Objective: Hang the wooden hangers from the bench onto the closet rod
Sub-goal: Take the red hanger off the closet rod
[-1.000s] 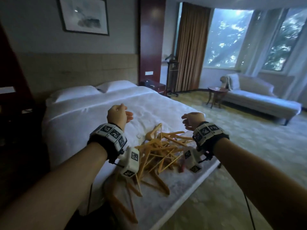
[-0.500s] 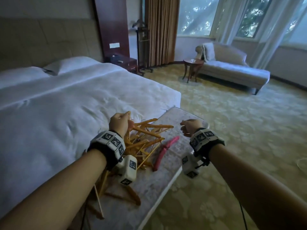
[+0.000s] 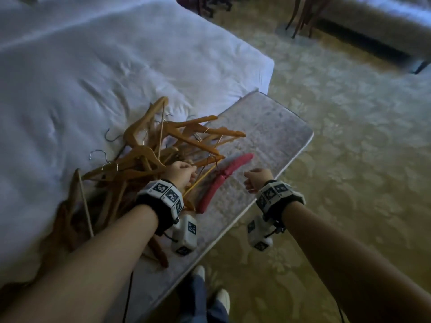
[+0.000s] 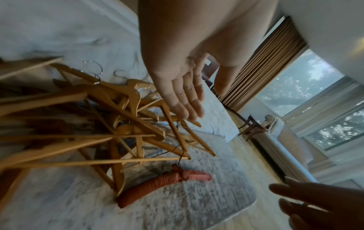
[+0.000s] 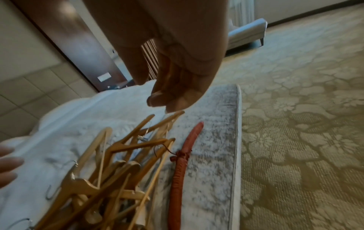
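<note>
Since the earlier frame, the left hand (image 3: 180,172) has been lowered, fingers straight, onto the tangled wooden hangers (image 3: 163,145); the right hand (image 3: 257,179) hangs loosely curled, empty. Interlocked hooks may drag neighbours off the worktop (image 3: 275,127).

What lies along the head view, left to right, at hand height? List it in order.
white bed → pile of wooden hangers → left hand → red padded hanger → right hand → patterned carpet

place: hotel bedroom | white bed (image 3: 116,66) | patterned carpet (image 3: 349,148) | curtains (image 4: 262,74)
</note>
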Action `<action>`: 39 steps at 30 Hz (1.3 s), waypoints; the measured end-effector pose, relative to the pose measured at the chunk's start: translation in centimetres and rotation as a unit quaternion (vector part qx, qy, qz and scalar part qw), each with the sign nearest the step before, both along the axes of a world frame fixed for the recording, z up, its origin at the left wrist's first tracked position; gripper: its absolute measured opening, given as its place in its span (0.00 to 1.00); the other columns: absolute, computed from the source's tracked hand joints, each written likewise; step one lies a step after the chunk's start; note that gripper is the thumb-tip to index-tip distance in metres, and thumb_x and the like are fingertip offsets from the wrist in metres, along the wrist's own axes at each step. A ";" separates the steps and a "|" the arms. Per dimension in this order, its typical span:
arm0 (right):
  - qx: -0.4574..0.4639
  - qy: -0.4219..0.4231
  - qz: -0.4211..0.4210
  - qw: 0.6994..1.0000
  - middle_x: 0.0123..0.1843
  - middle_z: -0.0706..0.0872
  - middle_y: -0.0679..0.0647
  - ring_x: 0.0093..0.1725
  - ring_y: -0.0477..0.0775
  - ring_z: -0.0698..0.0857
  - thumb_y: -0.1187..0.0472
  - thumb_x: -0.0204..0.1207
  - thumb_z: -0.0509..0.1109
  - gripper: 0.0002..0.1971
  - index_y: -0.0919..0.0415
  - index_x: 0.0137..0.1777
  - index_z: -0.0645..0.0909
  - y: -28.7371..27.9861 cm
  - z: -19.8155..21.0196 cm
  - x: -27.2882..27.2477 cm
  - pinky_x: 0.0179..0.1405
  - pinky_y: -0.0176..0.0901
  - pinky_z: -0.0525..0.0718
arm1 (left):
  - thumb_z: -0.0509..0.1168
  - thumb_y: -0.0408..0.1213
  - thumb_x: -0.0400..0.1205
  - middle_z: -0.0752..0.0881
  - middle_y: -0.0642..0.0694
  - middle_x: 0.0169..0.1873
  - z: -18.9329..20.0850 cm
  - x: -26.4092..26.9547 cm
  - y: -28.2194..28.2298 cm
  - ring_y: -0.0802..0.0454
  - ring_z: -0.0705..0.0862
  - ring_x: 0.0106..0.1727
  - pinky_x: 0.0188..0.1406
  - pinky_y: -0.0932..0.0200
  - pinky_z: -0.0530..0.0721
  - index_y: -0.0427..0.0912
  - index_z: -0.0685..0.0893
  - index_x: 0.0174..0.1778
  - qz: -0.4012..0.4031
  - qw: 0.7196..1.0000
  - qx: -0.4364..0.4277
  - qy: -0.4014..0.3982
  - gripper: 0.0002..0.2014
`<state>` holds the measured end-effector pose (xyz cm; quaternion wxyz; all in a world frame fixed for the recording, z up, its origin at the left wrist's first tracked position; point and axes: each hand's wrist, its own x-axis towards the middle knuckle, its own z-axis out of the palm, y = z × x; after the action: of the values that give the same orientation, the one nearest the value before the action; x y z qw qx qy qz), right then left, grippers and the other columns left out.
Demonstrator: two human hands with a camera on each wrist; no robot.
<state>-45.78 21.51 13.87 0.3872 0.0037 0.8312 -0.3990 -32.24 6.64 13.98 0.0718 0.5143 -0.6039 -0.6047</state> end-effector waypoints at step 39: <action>-0.148 0.086 0.056 0.984 0.48 0.80 0.59 0.47 0.58 0.82 0.65 0.73 0.73 0.10 0.57 0.53 0.79 -15.3 0.7 -6.2 0.56 0.57 0.85 | 0.66 0.41 0.82 0.85 0.45 0.42 4.7 -6.4 -8.5 0.55 0.83 0.40 0.37 0.66 0.82 0.39 0.81 0.51 -0.100 0.993 -0.047 0.042 0.09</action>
<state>-52.02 6.23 14.56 0.3324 -0.1340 0.7919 -0.4945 -38.66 -1.84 18.66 0.0608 0.4212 -0.6766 -0.6009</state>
